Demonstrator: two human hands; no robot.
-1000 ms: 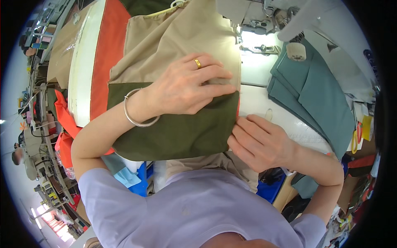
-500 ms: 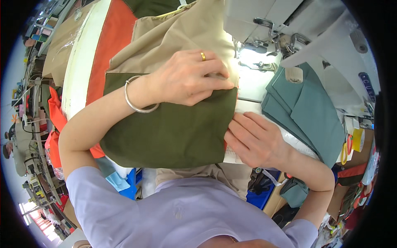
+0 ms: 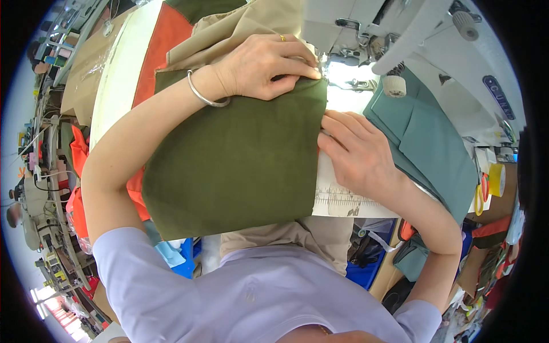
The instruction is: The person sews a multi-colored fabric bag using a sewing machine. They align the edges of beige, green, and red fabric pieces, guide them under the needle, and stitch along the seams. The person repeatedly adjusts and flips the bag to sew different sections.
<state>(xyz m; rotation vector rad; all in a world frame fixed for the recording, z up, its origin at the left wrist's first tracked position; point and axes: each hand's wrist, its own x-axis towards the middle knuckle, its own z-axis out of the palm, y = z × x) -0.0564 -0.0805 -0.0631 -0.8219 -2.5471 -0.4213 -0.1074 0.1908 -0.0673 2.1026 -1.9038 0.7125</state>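
A white sewing bench (image 3: 369, 207) carries a white metal sewing machine (image 3: 474, 51) at its far right corner. An olive-green woven cloth panel (image 3: 240, 166) overhangs the near edge; folded grey-green fabric (image 3: 429, 126) lies toward the right edge. The right hand (image 3: 363, 146) grasps the panel's border with curled fingers; the left hand (image 3: 266, 66), bent-fingered, rests on its far end, pinching or pressing, I cannot tell which.

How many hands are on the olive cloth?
2 on the olive cloth: left hand across its upper edge, right hand at its right edge. No others seem hidden.
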